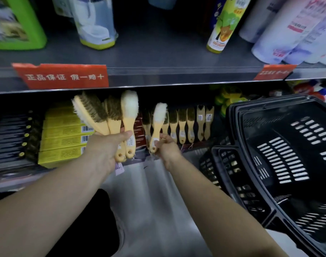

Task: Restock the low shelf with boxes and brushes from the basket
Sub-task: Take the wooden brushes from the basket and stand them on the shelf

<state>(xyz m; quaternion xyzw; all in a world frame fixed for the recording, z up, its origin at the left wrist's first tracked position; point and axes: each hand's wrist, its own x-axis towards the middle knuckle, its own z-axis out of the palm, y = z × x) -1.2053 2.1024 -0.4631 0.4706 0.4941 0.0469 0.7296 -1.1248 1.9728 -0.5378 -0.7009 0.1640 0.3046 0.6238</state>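
Observation:
My left hand (106,151) grips a fan of three wooden-handled brushes (114,115), bristles up, in front of the low shelf. My right hand (166,147) pinches the handle end of a single brush with white fluffy bristles (158,121), holding it upright at the left end of a row of brushes (188,125) standing on the low shelf. Yellow boxes (62,138) are stacked on that shelf to the left. The black plastic basket (280,154) stands tilted at the right; the part of its inside that I see holds nothing.
Dark flat boxes (10,138) fill the low shelf's left end. The upper shelf edge (158,76) with red labels overhangs the brushes and carries bottles and cans. Green and yellow items (229,101) sit behind the basket. Grey floor (151,201) lies below my arms.

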